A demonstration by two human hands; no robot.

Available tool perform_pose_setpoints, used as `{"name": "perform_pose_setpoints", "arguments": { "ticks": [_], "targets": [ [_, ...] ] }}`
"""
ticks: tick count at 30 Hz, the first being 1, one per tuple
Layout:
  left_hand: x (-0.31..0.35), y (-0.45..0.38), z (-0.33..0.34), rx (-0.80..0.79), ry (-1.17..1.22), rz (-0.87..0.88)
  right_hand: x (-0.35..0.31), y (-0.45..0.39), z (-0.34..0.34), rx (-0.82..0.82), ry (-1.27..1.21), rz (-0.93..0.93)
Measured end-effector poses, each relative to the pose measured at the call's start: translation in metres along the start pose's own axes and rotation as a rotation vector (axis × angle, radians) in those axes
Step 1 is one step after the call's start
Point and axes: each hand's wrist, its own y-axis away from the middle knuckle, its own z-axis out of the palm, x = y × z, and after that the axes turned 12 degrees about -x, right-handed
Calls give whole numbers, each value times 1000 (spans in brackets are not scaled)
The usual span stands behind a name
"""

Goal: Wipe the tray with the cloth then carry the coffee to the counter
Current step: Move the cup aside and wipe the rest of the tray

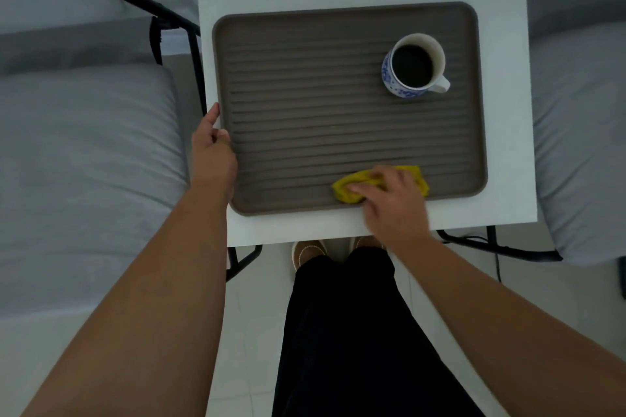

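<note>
I've got my right hand (pixel 389 200) pressed flat on the yellow cloth (pixel 349 189), fingers spread over it and bunching it against the ribbed floor of the tray (pixel 305 105); the cloth sits at the tray's near edge, partly under my palm, one end poking out to the left of my knuckles and one to the right. My left hand (pixel 211 149) is on the tray's left rim, thumb hooked over the lip, fingers curled loosely at the edge; that's my brace, and I want it firm so the tray doesn't skate on the white table (pixel 501 112).

The coffee (pixel 414 65) stands well beyond my right hand, toward the far right corner, upright, dark liquid fairly high in the mug; nothing touches it.

So, wiping is under way, I'd say, with most of the tray ahead of the cloth; best to run the strokes along the ribs, side to side, so the cloth gets into the grooves; keep pressure steady; work away from me row by row; slow down near the mug and go round its base gently, because a knock there could slop coffee onto the tray.
</note>
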Motion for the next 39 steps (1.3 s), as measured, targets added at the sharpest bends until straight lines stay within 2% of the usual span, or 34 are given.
{"name": "perform_pose_setpoints", "arguments": {
  "ticks": [4,8,11,17,20,22,28,34,37,39],
  "targets": [
    [1,1,1,-1,4,-5,49,20,-15,106,5,166],
    [3,2,2,10,-6,-6,25,12,-7,195,-73,277],
    [4,3,1,1,-12,-9,-21,1,7,142,-96,148],
    [8,5,0,-21,12,-7,-127,-40,30,-140,-168,-109],
    [6,5,1,-25,28,-13,-132,-50,24,-271,-170,-185],
    [5,5,0,-32,28,-2,-112,-50,15,-236,-136,-178],
    [5,7,0,-21,-20,17,-13,-28,-9,-32,-109,96],
    [8,10,4,43,-108,24,47,-8,-40,2,-164,387],
    [4,19,3,74,-145,57,48,-10,-63,-20,-502,495],
    [-5,31,3,125,-221,17,45,-7,-81,110,-933,692]
  ]
}}
